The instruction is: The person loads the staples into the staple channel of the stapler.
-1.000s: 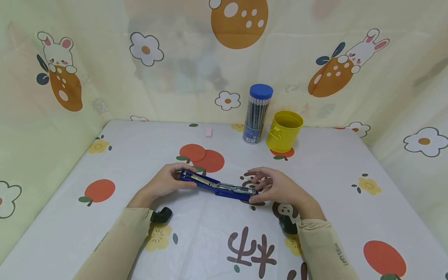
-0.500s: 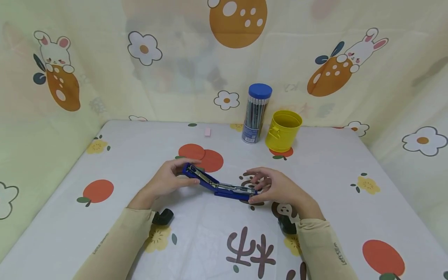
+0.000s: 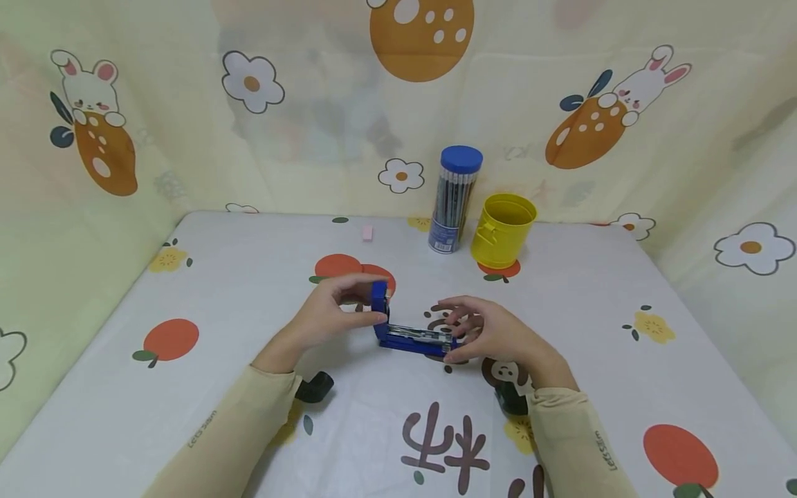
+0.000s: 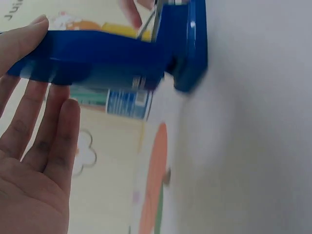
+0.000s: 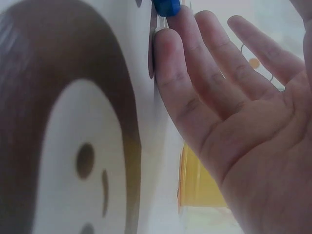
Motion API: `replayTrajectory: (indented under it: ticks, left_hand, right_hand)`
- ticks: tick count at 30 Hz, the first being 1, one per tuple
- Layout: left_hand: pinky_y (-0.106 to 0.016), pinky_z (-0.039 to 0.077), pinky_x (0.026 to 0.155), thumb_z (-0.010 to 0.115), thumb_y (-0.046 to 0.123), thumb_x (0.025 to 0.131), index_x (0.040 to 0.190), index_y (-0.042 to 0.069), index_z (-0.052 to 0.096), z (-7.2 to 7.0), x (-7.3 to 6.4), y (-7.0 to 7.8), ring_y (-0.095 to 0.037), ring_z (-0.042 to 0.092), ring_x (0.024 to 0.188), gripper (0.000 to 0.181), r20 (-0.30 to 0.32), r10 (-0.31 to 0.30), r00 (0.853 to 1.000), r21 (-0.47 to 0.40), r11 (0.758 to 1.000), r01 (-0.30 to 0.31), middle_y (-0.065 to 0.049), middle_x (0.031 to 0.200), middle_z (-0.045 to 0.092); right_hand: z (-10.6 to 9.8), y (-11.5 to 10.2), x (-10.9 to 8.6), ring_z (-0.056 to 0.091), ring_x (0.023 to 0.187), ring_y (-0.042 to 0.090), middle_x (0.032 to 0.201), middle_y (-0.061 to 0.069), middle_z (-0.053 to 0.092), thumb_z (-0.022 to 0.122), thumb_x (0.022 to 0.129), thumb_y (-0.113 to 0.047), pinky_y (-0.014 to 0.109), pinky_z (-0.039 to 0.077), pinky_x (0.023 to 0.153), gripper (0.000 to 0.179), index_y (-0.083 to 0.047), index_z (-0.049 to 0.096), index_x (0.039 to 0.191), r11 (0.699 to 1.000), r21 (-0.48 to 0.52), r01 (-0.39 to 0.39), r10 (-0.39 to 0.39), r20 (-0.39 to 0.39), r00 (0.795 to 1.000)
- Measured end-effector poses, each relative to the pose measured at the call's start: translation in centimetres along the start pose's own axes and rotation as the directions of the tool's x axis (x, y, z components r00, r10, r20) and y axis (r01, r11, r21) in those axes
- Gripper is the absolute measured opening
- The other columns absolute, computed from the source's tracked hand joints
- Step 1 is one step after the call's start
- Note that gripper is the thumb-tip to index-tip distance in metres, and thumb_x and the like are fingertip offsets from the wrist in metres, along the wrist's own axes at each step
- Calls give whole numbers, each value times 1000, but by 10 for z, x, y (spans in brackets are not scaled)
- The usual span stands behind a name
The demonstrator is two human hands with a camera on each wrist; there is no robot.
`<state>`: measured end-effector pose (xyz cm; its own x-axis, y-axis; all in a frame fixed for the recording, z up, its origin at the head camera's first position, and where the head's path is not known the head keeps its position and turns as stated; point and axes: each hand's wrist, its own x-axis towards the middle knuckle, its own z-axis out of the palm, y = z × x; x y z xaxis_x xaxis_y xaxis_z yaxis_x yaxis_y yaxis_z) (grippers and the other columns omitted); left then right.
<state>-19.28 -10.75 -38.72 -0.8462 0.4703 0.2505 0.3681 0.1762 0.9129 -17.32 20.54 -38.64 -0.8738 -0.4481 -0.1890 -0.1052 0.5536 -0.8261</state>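
Observation:
A blue stapler [image 3: 411, 344] lies over the middle of the table, spread wide, its base flat and the metal staple channel showing. Its top arm [image 3: 380, 304] stands nearly upright at the left end, pinched between the thumb and fingers of my left hand [image 3: 330, 311]. In the left wrist view the thumb presses one side of the blue arm [image 4: 97, 56] and the fingers lie on the other. My right hand [image 3: 504, 339] holds the right end of the base by thumb and fingertips. Only a blue corner of the stapler [image 5: 168, 6] shows in the right wrist view, by the fingertips.
Behind the hands stand a clear tub of pencils [image 3: 453, 207] with a blue lid and a yellow bucket [image 3: 503, 232]. A small pink eraser-like block [image 3: 368, 234] lies farther left. A patterned curtain [image 3: 311, 152] closes off the back of the table.
My left hand has moved right and slightly up, swinging the stapler's top arm from nearly flat to upright. My right hand has kept its hold on the base's end.

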Motion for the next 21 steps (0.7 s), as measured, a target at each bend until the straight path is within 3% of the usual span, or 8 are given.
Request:
replayTrajectory:
  ticks: [8, 13, 21]
  left_hand:
    - [-41, 50, 94, 85, 18, 83, 128, 17, 70, 30, 17, 7, -16, 62, 104, 47, 79, 34, 996, 55, 998, -38, 5, 114, 69]
    - [-36, 50, 90, 86, 25, 83, 124, 20, 72, 45, 21, 5, -12, 60, 103, 44, 98, 3, 995, 99, 995, -12, 13, 113, 69]
    - [-35, 51, 87, 86, 26, 83, 122, 18, 73, 61, 22, 2, -12, 59, 103, 43, 110, -54, 992, 119, 992, 41, 13, 109, 68]
  right_hand:
    - [-7, 4, 0, 64, 112, 28, 128, 12, 60, 93, 73, -21, 44, 54, 90, 92, -14, 44, 151, 999, 48, -7, 5, 38, 999]
    - [-12, 8, -1, 65, 111, 29, 128, 12, 61, 93, 73, -21, 45, 54, 90, 94, -12, 41, 152, 998, 56, 8, -11, 43, 999]
    - [-15, 9, -4, 65, 110, 29, 126, 12, 61, 92, 74, -17, 44, 54, 90, 93, -10, 41, 152, 998, 65, 18, -20, 45, 999]
